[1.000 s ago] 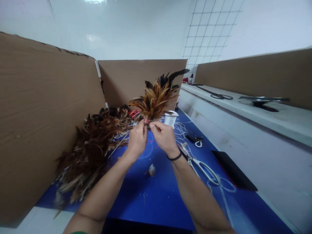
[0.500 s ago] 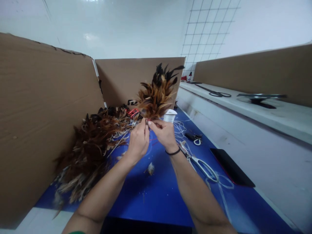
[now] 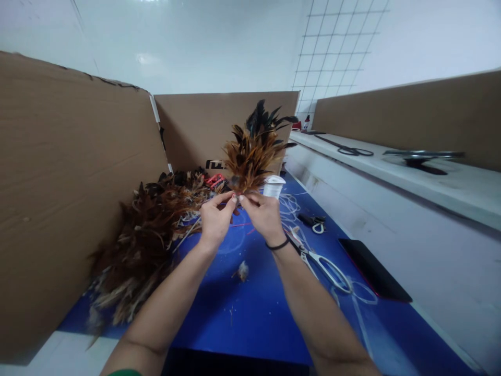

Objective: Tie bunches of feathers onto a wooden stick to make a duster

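Observation:
A bunch of brown and black feathers (image 3: 254, 154) stands upright above my two hands, its base between my fingertips. My left hand (image 3: 216, 216) is closed in a pinch at the left of that base. From the right, my right hand (image 3: 264, 214) pinches the base, with a dark band round the wrist. A bit of red or pink shows at the fingertips, and a thin pink strand (image 3: 239, 225) hangs just below. My fingers hide how the quills are bound.
A large heap of loose feathers (image 3: 144, 235) lies at left on the blue table top (image 3: 235, 329). To the right are scissors (image 3: 326, 269), a black-handled tool (image 3: 311, 222), a dark phone-like slab (image 3: 373, 269), clear cord (image 3: 289, 206) and a white cup-like container (image 3: 273, 186). Cardboard walls (image 3: 70, 172) surround the left and back.
My left hand has shifted slightly left and rolled, its thumb now showing along the pinch. The feather bunch has turned a little, while my right hand stays nearly in place.

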The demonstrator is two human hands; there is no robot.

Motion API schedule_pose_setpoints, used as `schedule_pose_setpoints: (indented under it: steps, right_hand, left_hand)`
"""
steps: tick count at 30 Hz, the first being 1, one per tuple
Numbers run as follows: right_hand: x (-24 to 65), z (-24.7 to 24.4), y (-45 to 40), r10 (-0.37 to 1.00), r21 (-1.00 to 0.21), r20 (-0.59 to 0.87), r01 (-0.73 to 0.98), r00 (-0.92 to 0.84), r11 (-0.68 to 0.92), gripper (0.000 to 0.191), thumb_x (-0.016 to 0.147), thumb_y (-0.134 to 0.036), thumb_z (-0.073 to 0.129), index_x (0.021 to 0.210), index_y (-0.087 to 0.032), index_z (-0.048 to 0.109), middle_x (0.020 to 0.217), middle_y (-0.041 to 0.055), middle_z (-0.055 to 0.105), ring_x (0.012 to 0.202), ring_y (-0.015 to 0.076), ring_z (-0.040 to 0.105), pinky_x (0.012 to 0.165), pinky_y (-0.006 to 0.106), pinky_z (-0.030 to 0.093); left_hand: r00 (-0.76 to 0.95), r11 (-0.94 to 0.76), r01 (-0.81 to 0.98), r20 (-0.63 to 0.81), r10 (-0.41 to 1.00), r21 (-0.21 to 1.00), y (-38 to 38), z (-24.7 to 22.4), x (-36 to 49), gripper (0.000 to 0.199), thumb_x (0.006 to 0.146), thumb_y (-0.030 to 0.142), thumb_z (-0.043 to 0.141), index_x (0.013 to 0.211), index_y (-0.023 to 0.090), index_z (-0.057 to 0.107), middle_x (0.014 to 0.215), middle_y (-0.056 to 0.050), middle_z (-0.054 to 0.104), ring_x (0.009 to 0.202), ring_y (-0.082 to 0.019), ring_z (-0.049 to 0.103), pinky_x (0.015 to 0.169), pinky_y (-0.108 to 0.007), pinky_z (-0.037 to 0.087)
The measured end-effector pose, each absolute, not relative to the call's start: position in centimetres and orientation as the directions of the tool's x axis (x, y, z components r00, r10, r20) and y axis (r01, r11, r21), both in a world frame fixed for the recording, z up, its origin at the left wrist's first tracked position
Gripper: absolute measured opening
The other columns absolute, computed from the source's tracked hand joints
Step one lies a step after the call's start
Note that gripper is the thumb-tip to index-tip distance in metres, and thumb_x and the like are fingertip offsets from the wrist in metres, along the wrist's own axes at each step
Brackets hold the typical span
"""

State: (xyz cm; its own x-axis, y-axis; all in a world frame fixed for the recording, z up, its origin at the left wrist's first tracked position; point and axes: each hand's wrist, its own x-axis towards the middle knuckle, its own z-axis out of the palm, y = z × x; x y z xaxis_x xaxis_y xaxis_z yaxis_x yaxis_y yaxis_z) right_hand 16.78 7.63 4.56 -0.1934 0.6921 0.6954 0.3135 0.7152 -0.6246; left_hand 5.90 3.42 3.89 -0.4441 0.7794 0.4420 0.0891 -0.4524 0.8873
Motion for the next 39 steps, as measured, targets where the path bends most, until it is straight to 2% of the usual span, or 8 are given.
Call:
schedule_pose_setpoints:
  steps: [3, 6, 13, 19, 23, 29, 34, 39]
  right_hand:
    - [16.5, 4.7, 7.1, 0.66, -0.524, 0.722, 0.459, -0.208, 0.718, 0.026, 0.084, -0.027, 0.048, 0.066, -0.019, 0.065, 0.064, 0.0032, 0.063, 0.061, 0.0149, 0.054, 0.062, 0.027, 0.038]
    - [16.3, 4.6, 7.1, 0.633, -0.501, 0.743, 0.449, -0.216, 0.74, 0.023, 0.085, -0.033, 0.049, 0.073, -0.021, 0.065, 0.076, 0.0049, 0.066, 0.074, 0.0184, 0.058, 0.07, 0.029, 0.041]
    - [16.6, 4.4, 7.9, 0.714, -0.677, 0.676, 0.23, -0.181, 0.699, 0.025, 0.081, -0.039, 0.055, 0.069, -0.019, 0.065, 0.067, 0.0024, 0.065, 0.065, 0.0154, 0.056, 0.063, 0.027, 0.043]
    - [16.8, 4.7, 7.8, 0.77, -0.768, 0.613, 0.095, -0.177, 0.634, 0.027, 0.077, -0.039, 0.059, 0.069, -0.016, 0.068, 0.058, 0.0008, 0.06, 0.054, 0.0113, 0.05, 0.053, 0.024, 0.039]
    - [16.9, 4.8, 7.9, 0.793, -0.813, 0.573, -0.022, -0.209, 0.582, 0.029, 0.076, -0.041, 0.061, 0.065, -0.015, 0.067, 0.058, 0.0018, 0.06, 0.053, 0.011, 0.051, 0.052, 0.024, 0.039]
    - [17.0, 4.8, 8.2, 0.786, -0.813, 0.576, -0.06, -0.225, 0.579, 0.031, 0.074, -0.043, 0.063, 0.066, -0.014, 0.068, 0.057, 0.0011, 0.06, 0.052, 0.0105, 0.05, 0.051, 0.024, 0.038]
    - [16.9, 4.6, 8.2, 0.783, -0.818, 0.566, -0.057, -0.259, 0.573, 0.033, 0.073, -0.046, 0.064, 0.065, -0.014, 0.067, 0.055, 0.0004, 0.057, 0.051, 0.0102, 0.049, 0.049, 0.023, 0.037]
    - [17.2, 4.7, 8.4, 0.751, -0.789, 0.595, -0.028, -0.288, 0.614, 0.032, 0.073, -0.044, 0.065, 0.06, -0.015, 0.066, 0.054, 0.0001, 0.057, 0.052, 0.0102, 0.048, 0.052, 0.024, 0.038]
  left_hand:
    - [-0.473, -0.444, 0.172, 0.469, 0.746, 0.879, 3.3, 3.8, 6.2, 0.026, 0.075, 0.033, 0.064, 0.091, 0.013, 0.067, 0.069, -0.003, 0.065, 0.048, -0.01, 0.056, 0.039, -0.018, 0.042]
    - [-0.493, -0.438, 0.236, 0.495, 0.715, 0.867, 3.1, 3.6, 6.6, 0.024, 0.077, 0.033, 0.061, 0.09, 0.014, 0.063, 0.076, -0.003, 0.065, 0.05, -0.009, 0.057, 0.042, -0.019, 0.045]
    - [-0.456, -0.48, 0.247, 0.539, 0.709, 0.841, 2.6, 3.4, 7.3, 0.022, 0.082, 0.031, 0.055, 0.097, 0.016, 0.061, 0.101, -0.008, 0.061, 0.066, -0.01, 0.061, 0.057, -0.021, 0.053]
    - [-0.419, -0.438, -0.158, 0.341, 0.841, 0.885, 2.7, 4.3, 7.0, 0.025, 0.076, 0.035, 0.061, 0.092, 0.016, 0.055, 0.075, 0.0, 0.061, 0.052, -0.009, 0.059, 0.049, -0.022, 0.051]
    - [-0.311, -0.325, -0.311, 0.227, 0.923, 0.893, 2.6, 5.1, 6.6, 0.034, 0.068, 0.037, 0.069, 0.086, 0.016, 0.048, 0.067, 0.003, 0.059, 0.047, -0.008, 0.057, 0.041, -0.018, 0.045]
    - [-0.125, -0.191, -0.334, 0.158, 0.98, 0.923, 2.0, 5.9, 6.0, 0.037, 0.072, 0.047, 0.064, 0.08, 0.015, 0.048, 0.058, 0.0, 0.059, 0.032, -0.005, 0.043, 0.03, -0.015, 0.021]
    - [-0.068, -0.087, -0.326, 0.068, 0.995, 0.941, 2.1, 5.8, 5.9, 0.05, 0.08, 0.061, 0.045, 0.075, 0.013, 0.055, 0.051, -0.003, 0.059, 0.029, -0.005, 0.038, 0.03, -0.017, 0.017]
    - [-0.023, -0.034, -0.296, 0.028, 0.999, 0.955, 2.2, 5.5, 5.9, 0.053, 0.084, 0.055, 0.044, 0.053, 0.013, 0.05, 0.033, 0.003, 0.038, 0.026, -0.003, 0.028, 0.03, -0.017, 0.015]
